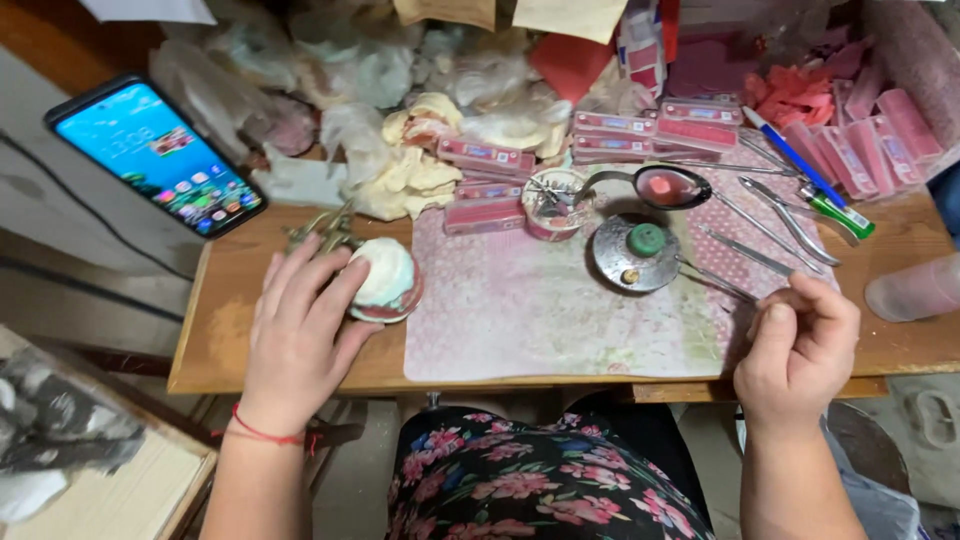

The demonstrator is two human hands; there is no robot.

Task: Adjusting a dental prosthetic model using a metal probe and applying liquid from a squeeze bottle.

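My left hand (298,335) rests on the wooden table (225,330), fingers spread over a round white and pink lump (388,282) mounted on a brass-coloured metal device (322,230). My right hand (800,345) hovers at the right edge of the pink mat (520,310), fingers curled with thumb against them; whether it pinches anything small I cannot tell. Beyond it lie a metal spoon holding pink wax (668,187), a round metal dish with a green knob (635,250) and several thin metal tools (770,225).
A lit smartphone (155,155) leans at the back left. Pink flat boxes (610,130), crumpled plastic bags (400,80), a small glass jar (555,200), a blue pen (795,155) and a pale pink cup (915,288) crowd the back and right.
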